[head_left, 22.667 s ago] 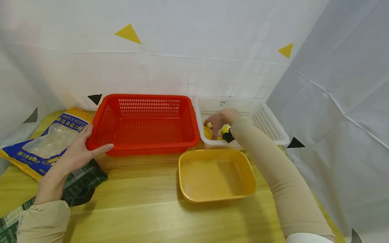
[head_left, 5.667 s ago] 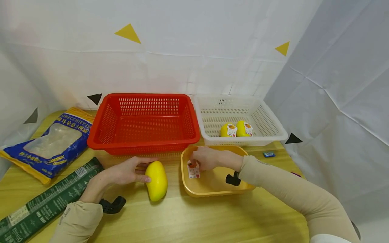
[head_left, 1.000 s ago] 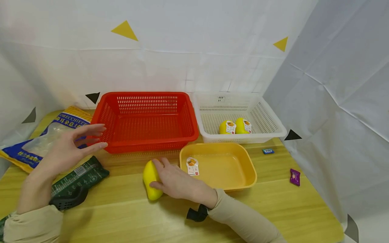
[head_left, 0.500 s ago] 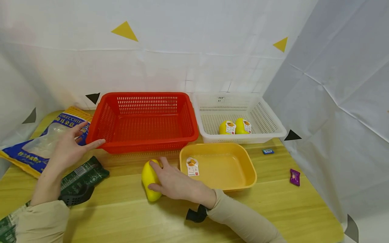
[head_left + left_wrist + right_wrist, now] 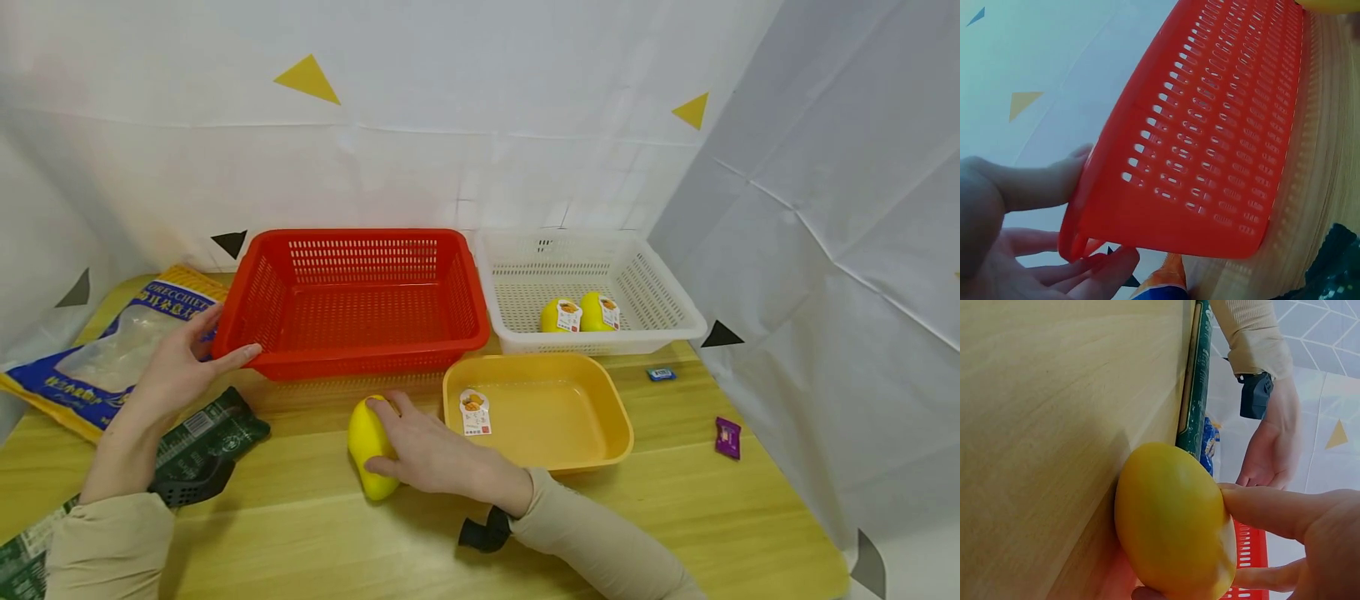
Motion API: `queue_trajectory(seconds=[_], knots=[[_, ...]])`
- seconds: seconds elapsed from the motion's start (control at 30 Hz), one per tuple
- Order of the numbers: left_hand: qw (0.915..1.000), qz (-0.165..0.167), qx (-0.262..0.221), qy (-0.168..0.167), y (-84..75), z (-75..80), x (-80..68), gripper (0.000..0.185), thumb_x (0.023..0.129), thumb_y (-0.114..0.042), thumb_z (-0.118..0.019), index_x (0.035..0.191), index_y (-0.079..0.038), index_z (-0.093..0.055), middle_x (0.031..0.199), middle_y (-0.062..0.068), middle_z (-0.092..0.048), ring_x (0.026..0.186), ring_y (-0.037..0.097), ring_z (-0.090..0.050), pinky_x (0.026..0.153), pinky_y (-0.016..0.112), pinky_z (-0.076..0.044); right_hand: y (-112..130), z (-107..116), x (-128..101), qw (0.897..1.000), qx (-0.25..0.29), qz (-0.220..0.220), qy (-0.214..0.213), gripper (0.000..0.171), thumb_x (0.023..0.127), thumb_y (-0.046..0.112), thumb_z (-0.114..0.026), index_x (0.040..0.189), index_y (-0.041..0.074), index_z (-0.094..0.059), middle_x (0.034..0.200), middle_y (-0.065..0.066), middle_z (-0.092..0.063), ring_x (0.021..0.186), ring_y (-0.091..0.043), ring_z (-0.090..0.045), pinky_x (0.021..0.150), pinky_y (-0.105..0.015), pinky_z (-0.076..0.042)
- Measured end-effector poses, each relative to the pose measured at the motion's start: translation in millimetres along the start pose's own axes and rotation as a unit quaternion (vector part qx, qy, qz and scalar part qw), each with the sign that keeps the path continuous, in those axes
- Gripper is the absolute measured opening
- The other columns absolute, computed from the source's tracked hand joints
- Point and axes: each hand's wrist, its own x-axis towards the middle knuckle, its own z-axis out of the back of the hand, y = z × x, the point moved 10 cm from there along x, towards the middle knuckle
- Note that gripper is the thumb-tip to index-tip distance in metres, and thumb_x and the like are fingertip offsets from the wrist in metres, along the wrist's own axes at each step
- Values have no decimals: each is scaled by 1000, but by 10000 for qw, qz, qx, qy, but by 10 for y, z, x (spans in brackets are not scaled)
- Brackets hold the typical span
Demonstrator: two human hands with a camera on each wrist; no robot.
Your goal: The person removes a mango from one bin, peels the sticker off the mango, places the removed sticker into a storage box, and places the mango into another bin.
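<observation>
A dark green package (image 5: 201, 440) lies at the near left of a wooden table (image 5: 322, 533), partly hidden by a person's left forearm (image 5: 122, 467); at the near middle, the right hand (image 5: 431, 450) grasps a yellow mango (image 5: 366, 446) resting on that table, fingers and thumb about the fruit; to its right sits a yellow tub (image 5: 558, 417) with a white label (image 5: 475, 412) inside, at its left; a purple packet (image 5: 727, 438) lies well to the right; farther back on the left, the left hand (image 5: 171, 372) grips the near left corner of a red basket (image 5: 367, 361), thumb on the near rim; a blue and yellow bag (image 5: 86, 379) lies left of that basket, partly behind the hand; a small blue packet (image 5: 662, 374) rests near the tub, on its far right; beside the red basket on the far right, a white basket (image 5: 648, 292) holds two labelled yellow fruits (image 5: 550, 316) in its near part; white sheeting (image 5: 480, 75) marked with triangles (image 5: 309, 80) forms the far backdrop.
</observation>
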Motion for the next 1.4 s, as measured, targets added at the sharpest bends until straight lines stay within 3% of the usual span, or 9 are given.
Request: queue_trajectory(seconds=[0.13,0.23,0.33,0.4,0.6,0.87,1.2,1.3,1.4], knots=[[9998,-79,-136,134,20,-26,11,86,99,-35,-62,162,-9,-8,153,29,-36,130,44,-45,76,6,-48,4,19,-8,9999,38,44,-95,79,96,42,-65,157,13,-24,150,-17,-39,114,-21,-60,99,-44,-51],[9995,-128,-174,213,37,-37,19,85,100,-34,-61,162,-9,-9,152,29,-38,120,18,-54,79,5,-48,-4,20,-7,9999,76,40,-86,80,96,42,-66,157,11,-25,151,-18,-37,111,-23,-61,95,-40,-54],[9991,-194,-231,287,44,-45,23,83,100,-33,-60,161,-9,-9,150,30,-39,106,-8,-52,80,6,-49,-18,14,-5,9999,142,-10,-47,79,95,43,-67,156,12,-28,152,-18,-36,108,-24,-61,91,-36,-55],[9988,-220,-281,332,47,-50,22,83,101,-32,-60,161,-9,-9,150,30,-39,101,-14,-50,80,6,-49,-22,14,-5,9998,175,-22,-40,78,94,42,-68,155,14,-30,149,-17,-39,104,-23,-61,89,-34,-55],[9979,-169,-417,464,70,-66,20,85,100,-31,-61,162,-11,-5,153,28,-35,106,-11,-49,83,7,-50,-22,14,-11,9998,177,-41,-32,76,93,43,-70,153,17,-32,134,-13,-49,97,-16,-57,88,-35,-52],[9977,-182,-448,475,59,-65,20,87,99,-29,-63,161,-9,-6,152,28,-36,104,-12,-51,82,8,-50,-17,26,-18,9997,254,-39,-39,76,93,43,-70,154,18,-31,139,-11,-48,104,-15,-57,93,-37,-51],[9988,64,-243,430,87,-76,25,91,98,-35,-63,162,-11,-2,155,28,-34,125,24,-49,81,6,-47,15,47,-35,9991,396,57,-139,75,92,40,-72,153,18,-34,138,-9,-50,106,-15,-57,91,-34,-50],[9988,40,-247,431,81,-75,22,90,98,-35,-63,162,-11,-3,155,28,-35,123,20,-49,81,5,-47,23,47,-37,9991,386,76,-157,75,91,39,-73,152,18,-35,137,-8,-50,107,-14,-57,93,-36,-50],[9987,12,-287,431,78,-74,17,90,99,-34,-63,162,-10,-4,154,28,-35,116,7,-50,81,5,-47,28,44,-39,9990,422,92,-145,75,91,40,-73,152,18,-34,138,-7,-50,108,-14,-57,93,-36,-50]])
